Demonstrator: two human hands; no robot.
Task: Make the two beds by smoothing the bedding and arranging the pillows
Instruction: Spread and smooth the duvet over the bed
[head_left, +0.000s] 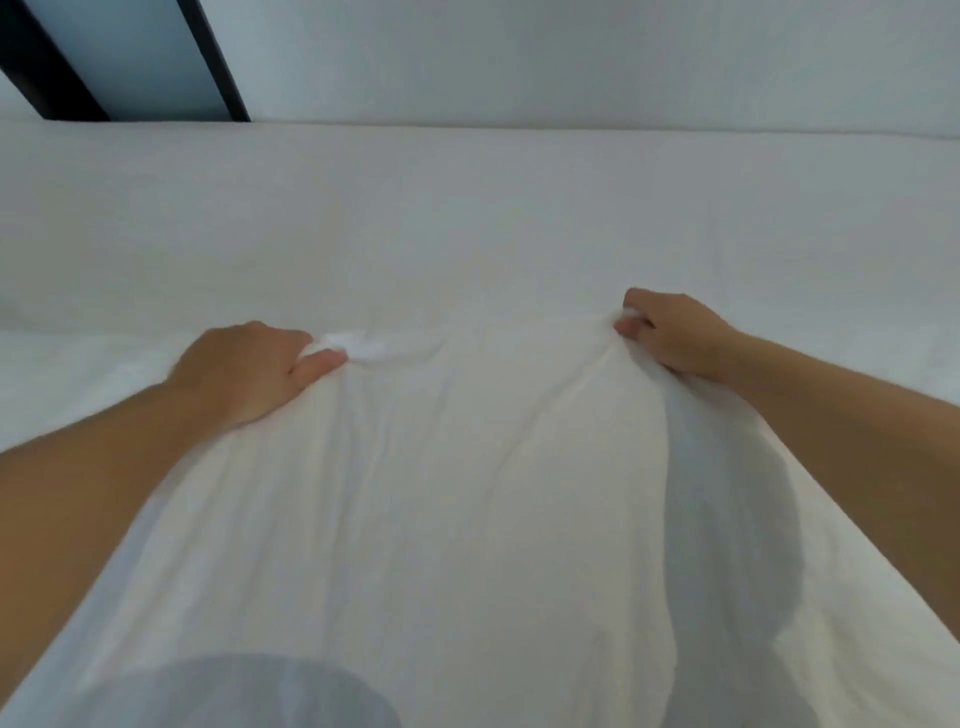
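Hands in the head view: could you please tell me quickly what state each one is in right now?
Left hand: closed, gripping the bedding.
Right hand: closed, gripping the same bedding.

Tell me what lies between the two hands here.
In the head view, only the white bedding that both hands grip: a bunched fold beside the left hand, then lightly creased cloth across to the right hand. Nothing else sits there.

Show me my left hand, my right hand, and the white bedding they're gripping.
left hand (244, 371), head view, back of the hand.
right hand (678, 335), head view, back of the hand.
white bedding (467, 493), head view, stretched middle between the hands.
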